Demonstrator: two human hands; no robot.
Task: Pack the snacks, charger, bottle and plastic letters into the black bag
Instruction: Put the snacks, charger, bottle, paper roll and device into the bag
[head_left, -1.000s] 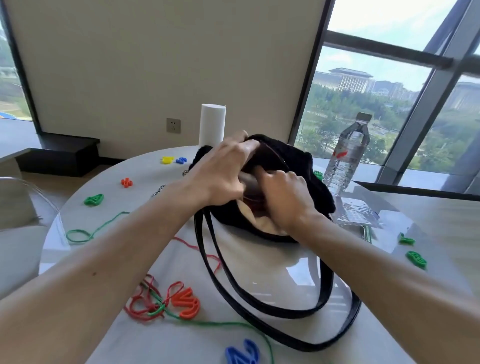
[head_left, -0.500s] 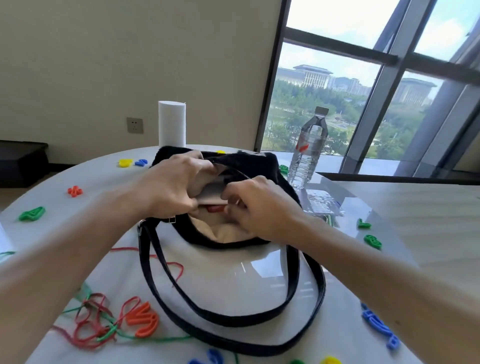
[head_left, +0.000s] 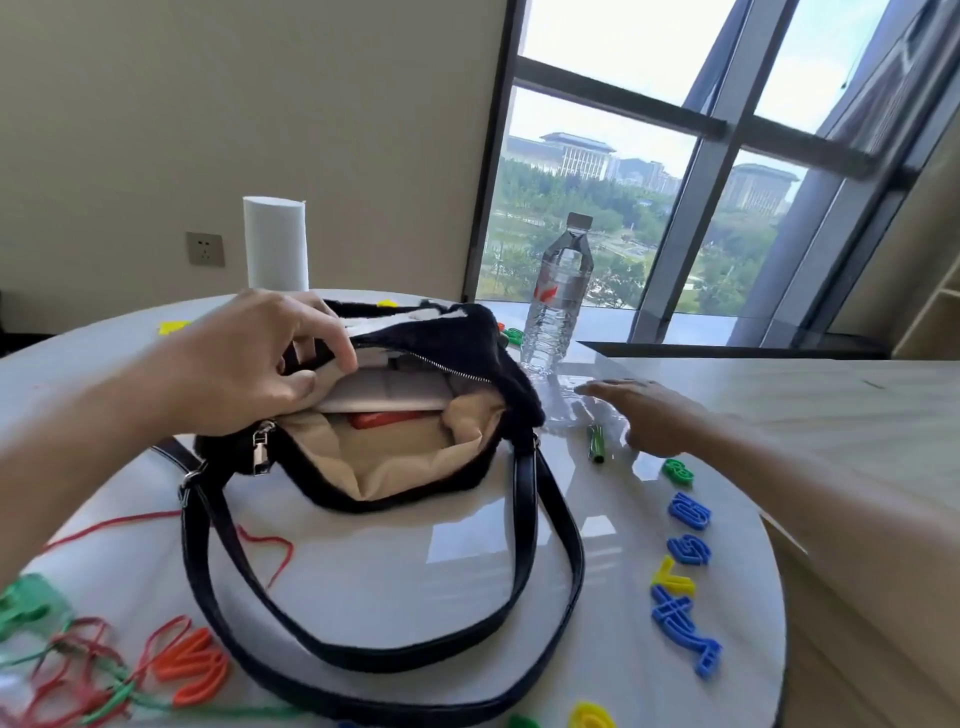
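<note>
Mostly hidden red item (head_left: 387, 418) inside black bag (head_left: 470, 340); left hand (head_left: 244, 364) pinches rim, right hand (head_left: 649, 415) blurred, flat.

Bag (head_left: 506, 358) lies on the table (head_left: 467, 597); bottle (head_left: 556, 296) behind it (rightward); letters (head_left: 685, 618) along the right edge.

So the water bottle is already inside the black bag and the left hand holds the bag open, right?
No. The water bottle is not inside; it stands upright on the table beside the black bag, as the head view shows. The left hand does hold the bag open.
</note>
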